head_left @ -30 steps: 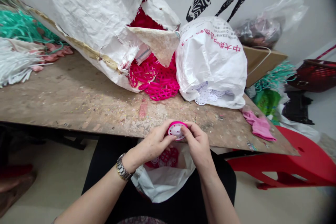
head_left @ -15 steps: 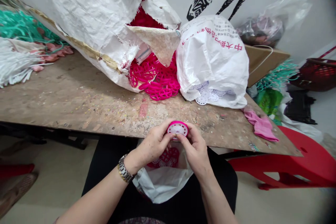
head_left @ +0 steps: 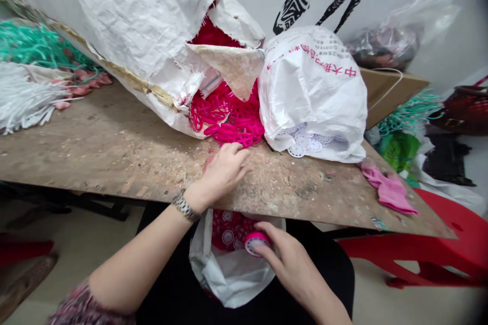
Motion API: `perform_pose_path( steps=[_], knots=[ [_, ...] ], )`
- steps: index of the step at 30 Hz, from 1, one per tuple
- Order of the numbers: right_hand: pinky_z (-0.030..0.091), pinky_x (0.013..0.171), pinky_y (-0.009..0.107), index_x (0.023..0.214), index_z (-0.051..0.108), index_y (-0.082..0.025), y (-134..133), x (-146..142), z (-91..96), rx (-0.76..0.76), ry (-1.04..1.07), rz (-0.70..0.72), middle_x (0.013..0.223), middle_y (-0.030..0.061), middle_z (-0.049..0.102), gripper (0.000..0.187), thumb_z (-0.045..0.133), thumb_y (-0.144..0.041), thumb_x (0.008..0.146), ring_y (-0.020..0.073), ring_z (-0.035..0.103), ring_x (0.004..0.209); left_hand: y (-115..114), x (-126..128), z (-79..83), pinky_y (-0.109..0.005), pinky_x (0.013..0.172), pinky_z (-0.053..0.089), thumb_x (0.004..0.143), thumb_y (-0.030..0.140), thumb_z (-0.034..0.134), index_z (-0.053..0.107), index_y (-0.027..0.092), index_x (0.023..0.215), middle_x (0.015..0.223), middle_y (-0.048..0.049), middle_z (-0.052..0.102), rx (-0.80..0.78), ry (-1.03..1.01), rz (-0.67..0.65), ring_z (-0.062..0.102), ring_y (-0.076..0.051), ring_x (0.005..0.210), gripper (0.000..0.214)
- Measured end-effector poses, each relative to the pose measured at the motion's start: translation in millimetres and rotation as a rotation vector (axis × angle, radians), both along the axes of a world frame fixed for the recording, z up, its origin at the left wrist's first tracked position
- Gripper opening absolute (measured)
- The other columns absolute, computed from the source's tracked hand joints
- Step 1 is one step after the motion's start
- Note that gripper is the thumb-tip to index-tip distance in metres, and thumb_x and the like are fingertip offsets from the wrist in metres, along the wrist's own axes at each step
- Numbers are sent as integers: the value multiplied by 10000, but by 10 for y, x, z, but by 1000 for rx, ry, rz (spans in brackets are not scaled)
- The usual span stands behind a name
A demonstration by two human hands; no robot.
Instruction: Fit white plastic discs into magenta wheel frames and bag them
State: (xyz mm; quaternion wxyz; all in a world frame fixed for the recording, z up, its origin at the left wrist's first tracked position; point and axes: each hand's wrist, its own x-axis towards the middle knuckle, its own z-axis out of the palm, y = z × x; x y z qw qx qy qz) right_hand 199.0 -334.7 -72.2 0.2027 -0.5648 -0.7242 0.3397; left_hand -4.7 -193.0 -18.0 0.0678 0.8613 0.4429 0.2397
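My left hand (head_left: pixel 224 168), with a metal-band watch (head_left: pixel 184 206) at the wrist, reaches over the table to the near edge of a pile of bright pink plastic rings (head_left: pixel 236 129). Its fingers are stretched and slightly apart, with nothing visible in them; the fingertips meet the pile's edge. Between thumb and fingers, my right hand (head_left: pixel 284 254) grips a white slotted disc with a pink rim (head_left: pixel 256 244). It is held over the mouth of an open white bag (head_left: pixel 236 284) on my lap. Similar pink-and-white pieces (head_left: pixel 227 228) lie inside that bag.
A large torn white sack (head_left: pixel 125 35) spills the pink rings. Beside it, another white sack (head_left: pixel 316 91) shows white slotted discs (head_left: pixel 299 144) at its mouth. A pink cloth item (head_left: pixel 389 188) lies near the right edge, above a red stool (head_left: pixel 423 249). Green and white strands (head_left: pixel 34 86) sit left.
My hands have parted. The left let go of the disc and moved forward to the pink rings; the right lowered the pink-rimmed disc to the lap bag. The view shifted slightly.
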Motion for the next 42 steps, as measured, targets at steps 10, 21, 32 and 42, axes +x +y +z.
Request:
perform_pose_path(
  steps=[10, 21, 32, 42],
  knots=[
    [510, 993, 393, 1193, 681, -236, -115, 83, -104, -19, 60, -8, 1211, 83, 705, 294, 550, -307, 939, 252, 657, 1120, 711, 187, -120, -459, 926, 445, 911, 175, 523, 669, 160, 976, 1167, -155, 597, 158, 314, 141, 468, -310, 1209, 161],
    [549, 580, 297, 1137, 631, -178, 460, 142, 208, 86, 534, -436, 901, 94, 747, 452, 556, -553, 896, 191, 688, 668, -115, 78, -169, -458, 1046, 444, 985, 199, 451, 644, 204, 1116, 1327, -129, 562, 191, 92, -358, 482, -270, 1287, 234],
    [465, 528, 233, 935, 644, -186, 796, -154, 317, 88, 630, -365, 706, 0, 677, 289, 682, -449, 820, 144, 608, 591, -497, 70, -336, -472, 1046, 477, 920, 285, 589, 423, 216, 1411, 1446, -164, 477, -309, -545, -172, 511, -284, 1300, 523],
    [491, 814, 366, 1035, 678, -179, 1357, 384, 401, 363, -53, -413, 973, 88, 719, 319, 565, -437, 886, 242, 662, 864, -407, 137, -401, -180, 450, 521, 857, 401, 645, 566, 164, 1094, 741, 5, 639, -1039, -1193, 33, 652, -110, 521, 344]
  ],
)
